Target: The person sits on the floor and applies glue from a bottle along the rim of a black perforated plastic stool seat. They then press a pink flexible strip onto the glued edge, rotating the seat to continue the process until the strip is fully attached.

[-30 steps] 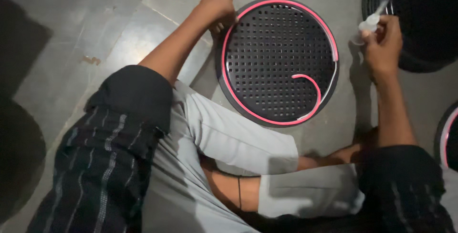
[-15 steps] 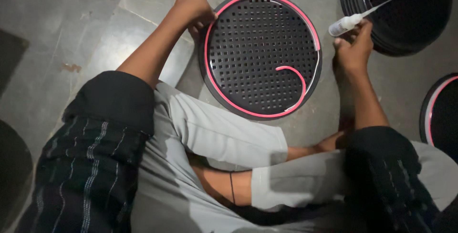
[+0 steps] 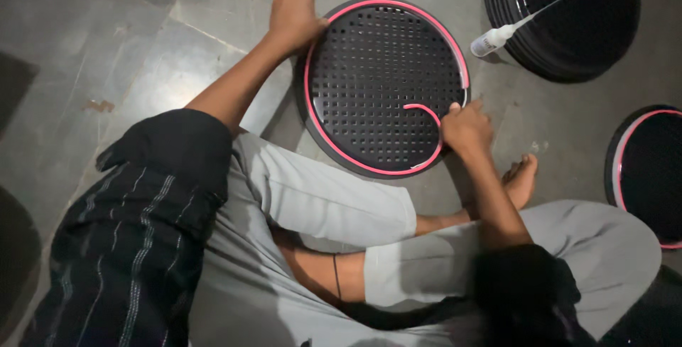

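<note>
A round black perforated grille (image 3: pixel 383 84) lies flat on the floor (image 3: pixel 142 56). The left hand (image 3: pixel 293 14) clamps its upper-left rim; the right hand (image 3: pixel 465 128) pinches the loose pink trim strip (image 3: pixel 426 110). A needle-tipped glue bottle (image 3: pixel 497 36) lies nearby.

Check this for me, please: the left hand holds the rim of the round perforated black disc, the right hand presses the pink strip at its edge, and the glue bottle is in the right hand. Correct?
Not quite. In the head view the glue bottle lies against the stack of black discs, in neither hand. The left hand does hold the rim of the perforated black disc, and the right hand presses the pink strip.
</note>
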